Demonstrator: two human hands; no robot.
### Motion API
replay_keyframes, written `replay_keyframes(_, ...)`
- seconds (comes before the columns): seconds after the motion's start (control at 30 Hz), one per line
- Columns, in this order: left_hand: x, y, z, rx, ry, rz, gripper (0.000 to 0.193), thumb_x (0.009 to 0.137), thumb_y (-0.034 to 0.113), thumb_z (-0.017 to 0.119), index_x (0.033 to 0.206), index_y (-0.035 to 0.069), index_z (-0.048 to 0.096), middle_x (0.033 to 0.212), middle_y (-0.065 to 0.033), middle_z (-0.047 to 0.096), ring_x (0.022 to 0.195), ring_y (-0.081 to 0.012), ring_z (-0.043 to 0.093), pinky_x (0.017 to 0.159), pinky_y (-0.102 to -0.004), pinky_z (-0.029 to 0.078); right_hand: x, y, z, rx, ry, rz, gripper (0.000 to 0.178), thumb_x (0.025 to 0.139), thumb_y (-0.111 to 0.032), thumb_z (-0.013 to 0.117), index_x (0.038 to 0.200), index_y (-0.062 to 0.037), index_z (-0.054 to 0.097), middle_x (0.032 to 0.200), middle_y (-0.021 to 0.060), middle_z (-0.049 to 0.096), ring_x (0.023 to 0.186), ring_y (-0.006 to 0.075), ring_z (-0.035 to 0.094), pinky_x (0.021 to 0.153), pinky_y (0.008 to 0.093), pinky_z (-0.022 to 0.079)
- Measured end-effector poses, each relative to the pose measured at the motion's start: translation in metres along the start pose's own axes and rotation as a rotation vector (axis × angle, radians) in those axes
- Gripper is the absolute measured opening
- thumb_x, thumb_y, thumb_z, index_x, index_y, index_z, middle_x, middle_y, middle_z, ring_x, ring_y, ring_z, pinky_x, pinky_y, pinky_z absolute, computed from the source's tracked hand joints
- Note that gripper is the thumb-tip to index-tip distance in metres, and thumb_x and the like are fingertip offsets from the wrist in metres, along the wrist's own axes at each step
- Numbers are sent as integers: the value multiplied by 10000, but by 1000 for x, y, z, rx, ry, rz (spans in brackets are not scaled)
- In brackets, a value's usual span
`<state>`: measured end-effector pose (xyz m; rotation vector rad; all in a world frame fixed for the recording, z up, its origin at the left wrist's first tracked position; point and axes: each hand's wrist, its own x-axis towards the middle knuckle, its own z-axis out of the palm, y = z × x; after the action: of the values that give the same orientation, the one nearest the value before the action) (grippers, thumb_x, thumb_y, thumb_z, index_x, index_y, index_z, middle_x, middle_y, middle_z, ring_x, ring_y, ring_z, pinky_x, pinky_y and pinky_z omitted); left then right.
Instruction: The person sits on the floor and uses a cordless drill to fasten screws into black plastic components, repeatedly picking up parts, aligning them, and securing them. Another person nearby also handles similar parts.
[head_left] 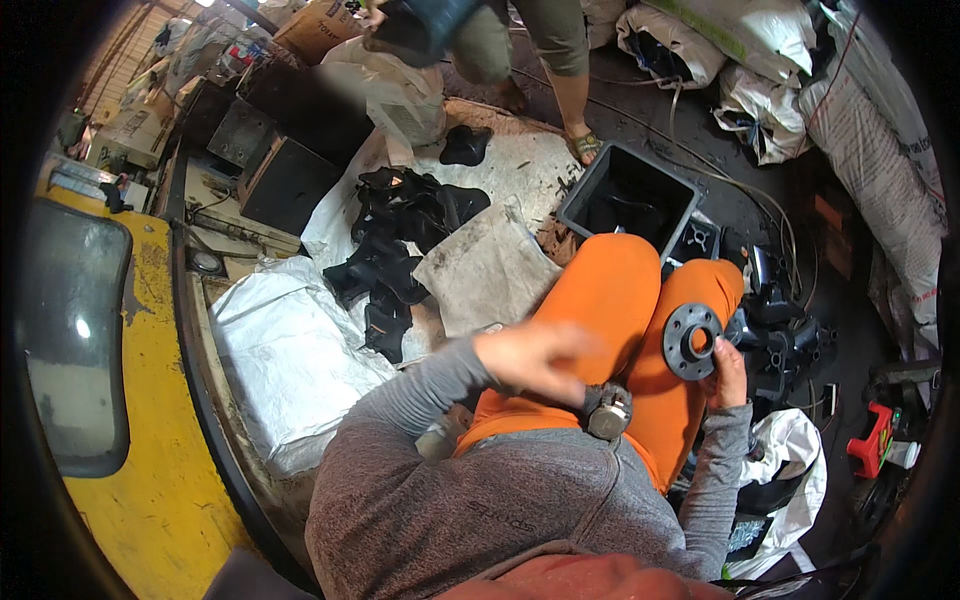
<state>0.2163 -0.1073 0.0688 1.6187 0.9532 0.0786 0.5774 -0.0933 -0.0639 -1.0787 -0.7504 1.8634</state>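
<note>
My right hand (728, 372) grips the edge of a black round flange (690, 341), holding it upright above my right thigh. The flange has a raised centre ring with a large bore, and several small holes around it. My left hand (532, 360) hovers over my lap, its fingers stretched out and blurred by motion. Close to its fingertips, a dark roundish metal piece (608, 411) rests on my lap. Whether the hand touches that piece is unclear.
Ahead stands a black plastic crate (628, 190) with dark parts inside. Black moulded parts (385, 245) are heaped on sacking to the left, and more black parts (785, 350) lie at right. A yellow panel (150, 400) borders the left. Another person's legs (560, 60) stand beyond the crate.
</note>
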Motion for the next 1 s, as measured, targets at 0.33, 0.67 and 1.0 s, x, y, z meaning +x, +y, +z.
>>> replay_keyframes(0.33,-35,-100,-155,-1111,1290,407,623,905,418,674,1394,126,421,1339,-115,520,1174,-276,534,911,-473,460,1,9,6,38,62,43,304,993,-314,573,1108,-39,633,927,23,691,762,103,658,662,256,543)
replay_keyframes(0.67,-11,-54,-78,-1080,955,442,401,987,101,548,1366,7,458,1326,-148,576,1172,-272,602,1031,-432,486,-35,-18,-16,191,79,-159,323,954,-266,639,1139,-2,625,1006,57,702,863,131,673,748,283,551)
replay_keyframes(1.0,48,-29,19,-549,374,-238,507,931,203,662,1349,-15,477,1168,-122,629,1039,-184,623,911,-324,505,-46,-51,40,-36,142,-121,319,935,-257,669,1090,21,660,874,6,655,723,63,580,641,217,461)
